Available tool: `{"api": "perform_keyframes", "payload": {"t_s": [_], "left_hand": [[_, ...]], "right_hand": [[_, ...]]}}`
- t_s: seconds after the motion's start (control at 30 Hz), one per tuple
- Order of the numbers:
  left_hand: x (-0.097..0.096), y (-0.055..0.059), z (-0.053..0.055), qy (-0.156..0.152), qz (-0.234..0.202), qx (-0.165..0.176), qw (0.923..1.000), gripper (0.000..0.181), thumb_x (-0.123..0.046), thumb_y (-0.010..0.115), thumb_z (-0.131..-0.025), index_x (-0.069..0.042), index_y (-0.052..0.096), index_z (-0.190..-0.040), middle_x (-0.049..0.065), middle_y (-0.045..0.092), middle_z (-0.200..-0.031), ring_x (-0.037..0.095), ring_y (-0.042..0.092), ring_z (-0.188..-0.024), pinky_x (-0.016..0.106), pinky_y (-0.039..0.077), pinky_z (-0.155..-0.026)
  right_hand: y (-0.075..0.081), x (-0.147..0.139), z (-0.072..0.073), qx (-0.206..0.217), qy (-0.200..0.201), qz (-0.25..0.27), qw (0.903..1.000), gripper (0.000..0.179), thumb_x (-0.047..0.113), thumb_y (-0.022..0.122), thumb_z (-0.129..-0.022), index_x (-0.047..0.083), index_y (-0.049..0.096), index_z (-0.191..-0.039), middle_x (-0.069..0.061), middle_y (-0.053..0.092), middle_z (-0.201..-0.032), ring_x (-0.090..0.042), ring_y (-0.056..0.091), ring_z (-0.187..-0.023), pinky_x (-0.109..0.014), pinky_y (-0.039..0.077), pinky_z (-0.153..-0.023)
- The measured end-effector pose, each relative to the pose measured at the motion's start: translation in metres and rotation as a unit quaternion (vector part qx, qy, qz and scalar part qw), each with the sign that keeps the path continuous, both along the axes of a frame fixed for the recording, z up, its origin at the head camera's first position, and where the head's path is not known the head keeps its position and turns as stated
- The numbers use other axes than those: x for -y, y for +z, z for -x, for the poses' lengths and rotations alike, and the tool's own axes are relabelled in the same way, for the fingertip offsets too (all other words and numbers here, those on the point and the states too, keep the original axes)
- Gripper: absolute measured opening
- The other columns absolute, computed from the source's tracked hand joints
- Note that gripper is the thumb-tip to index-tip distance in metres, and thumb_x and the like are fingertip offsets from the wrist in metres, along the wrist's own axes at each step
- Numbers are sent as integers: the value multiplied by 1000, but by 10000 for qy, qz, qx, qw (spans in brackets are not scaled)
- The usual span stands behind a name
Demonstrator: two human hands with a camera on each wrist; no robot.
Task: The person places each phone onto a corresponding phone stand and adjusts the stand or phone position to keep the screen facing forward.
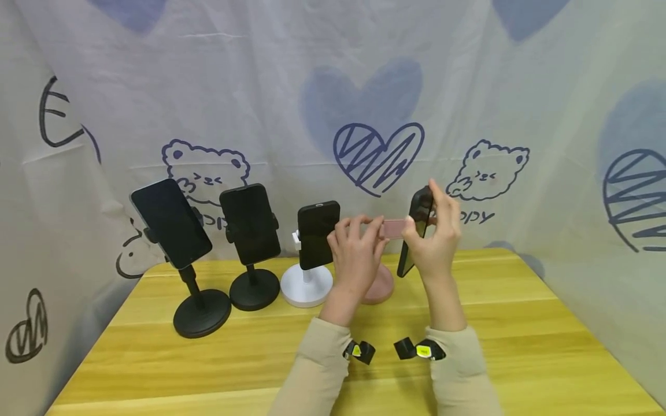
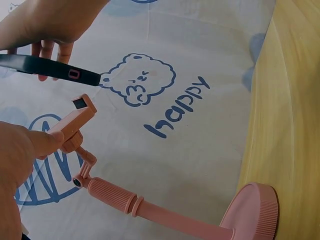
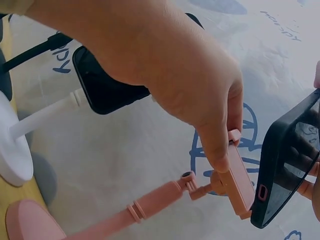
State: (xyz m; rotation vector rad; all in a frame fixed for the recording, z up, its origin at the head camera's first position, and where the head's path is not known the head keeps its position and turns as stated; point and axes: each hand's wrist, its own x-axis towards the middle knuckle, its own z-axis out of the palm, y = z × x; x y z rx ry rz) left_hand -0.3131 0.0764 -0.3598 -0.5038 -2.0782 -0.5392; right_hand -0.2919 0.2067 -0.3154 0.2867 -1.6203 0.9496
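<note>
A pink phone stand point(image 2: 170, 215) stands upright on the table, its round base at the bottom and its clamp point(image 2: 75, 117) at the top. My left hand point(image 1: 356, 251) grips one end of that clamp, with the thumb across its side in the left wrist view. To the right, my right hand point(image 1: 437, 237) holds a dark phone point(image 1: 416, 231) by its edges, tilted on end beside the clamp. In the right wrist view, the lower corner of the phone point(image 3: 280, 165) lies close to the free end of the pink clamp point(image 3: 235, 185).
Left of the pink stand, a white stand point(image 1: 307, 286) and two black stands point(image 1: 255, 289), point(image 1: 202, 313) each carry a phone. All stand on a wooden table point(image 1: 234, 370). A cloth backdrop point(image 1: 281, 115) with hearts and bears hangs behind it.
</note>
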Motion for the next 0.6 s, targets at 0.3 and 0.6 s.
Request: {"api": "perform_keyframes", "payload": {"t_s": [0.3, 0.6], "left_hand": [[2, -4, -1, -45, -52, 13, 10000, 32, -38, 65, -92, -26, 66, -122, -1, 59, -116, 22, 43, -110, 39, 34, -84], [2, -1, 0, -47, -69, -36, 10000, 32, -39, 64, -92, -27, 66, -121, -2, 58, -116, 21, 43, -109, 39, 35, -85]], "right_hand": [[-4, 10, 5, 107, 50, 100, 9999, 71, 37, 61, -71, 12, 56, -137, -27, 53, -113, -30, 51, -86, -29, 38, -66], [-6, 9, 13, 230, 19, 81, 9997, 71, 40, 61, -73, 13, 55, -138, -26, 52, -114, -30, 51, -94, -29, 39, -67]]}}
